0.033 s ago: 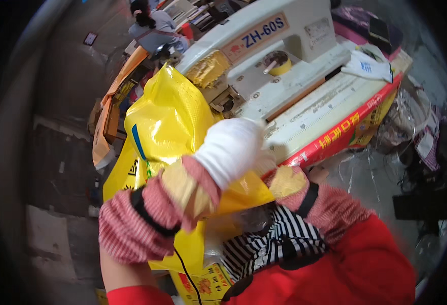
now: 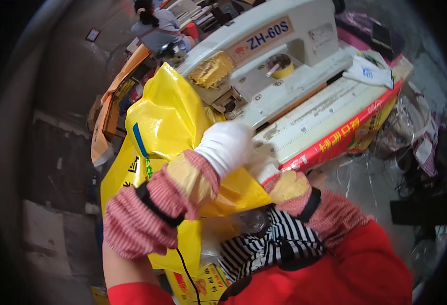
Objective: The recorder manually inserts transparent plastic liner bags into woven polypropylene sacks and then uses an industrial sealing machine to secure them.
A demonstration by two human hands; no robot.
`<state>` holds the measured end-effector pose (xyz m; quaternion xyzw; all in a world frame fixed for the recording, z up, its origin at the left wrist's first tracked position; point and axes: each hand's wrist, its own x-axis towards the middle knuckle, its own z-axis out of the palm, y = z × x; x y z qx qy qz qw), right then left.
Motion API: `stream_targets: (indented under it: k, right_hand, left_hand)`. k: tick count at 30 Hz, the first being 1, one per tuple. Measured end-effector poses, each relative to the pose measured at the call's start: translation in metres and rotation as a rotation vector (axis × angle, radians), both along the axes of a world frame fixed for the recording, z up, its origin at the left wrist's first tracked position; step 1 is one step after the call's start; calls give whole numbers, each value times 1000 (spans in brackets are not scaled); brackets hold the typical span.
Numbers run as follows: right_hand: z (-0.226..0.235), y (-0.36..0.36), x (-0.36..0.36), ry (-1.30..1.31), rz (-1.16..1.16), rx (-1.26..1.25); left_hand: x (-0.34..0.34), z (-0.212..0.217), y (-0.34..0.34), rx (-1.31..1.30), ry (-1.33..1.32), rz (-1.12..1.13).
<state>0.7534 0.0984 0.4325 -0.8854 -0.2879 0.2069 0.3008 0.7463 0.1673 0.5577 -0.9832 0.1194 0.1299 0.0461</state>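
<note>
A glossy yellow plastic woven bag point(image 2: 167, 114) stands up in front of me at the left, next to a white industrial sewing machine point(image 2: 269, 76). My left hand point(image 2: 226, 145), in a white glove, is closed over the bag's material, with the back of the hand toward me and the fingertips hidden. Just right of it my right hand point(image 2: 263, 165), also white-gloved, is at the bag's right edge. Its fingers are blurred and mostly covered by the left hand and the bag. Both forearms wear pink striped sleeves with black bands.
A roll of yellow tape point(image 2: 280, 66) and a spare white glove point(image 2: 368, 72) rest on the machine. Its bed has a red and yellow printed front cover point(image 2: 335, 140). Another person point(image 2: 157, 28) sits at the far left. Clear plastic point(image 2: 401, 119) is heaped at right.
The view has shifted slightly. My left hand is a little lower and further left, and more of my right glove shows. The bag stays in place at the machine.
</note>
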Motion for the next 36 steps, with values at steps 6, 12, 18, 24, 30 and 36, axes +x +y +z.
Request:
stream_targets:
  k: [6,12,18,24,30,36]
  right_hand:
    - [6,-22,-23,66,-38,87]
    - [1,-37,-7,274,28,358]
    - [-24,-21,13,470,70,519]
    - [-31,-16,7,1081,65,1041]
    - [-35,-21,14,1284,130,1080]
    - [-57,-5,32,1551,-179,1061]
  left_hand:
    - [-50,-61,56,88,255,349]
    - [-67,-66,70,-179,-211,192]
    - [-68,-73,60,35,-105,19]
    - [-69,-84,74,45,-88,17]
    - [-63,-96,74,-29,-166,18]
    - [-59,-98,66,-300,-92,-24]
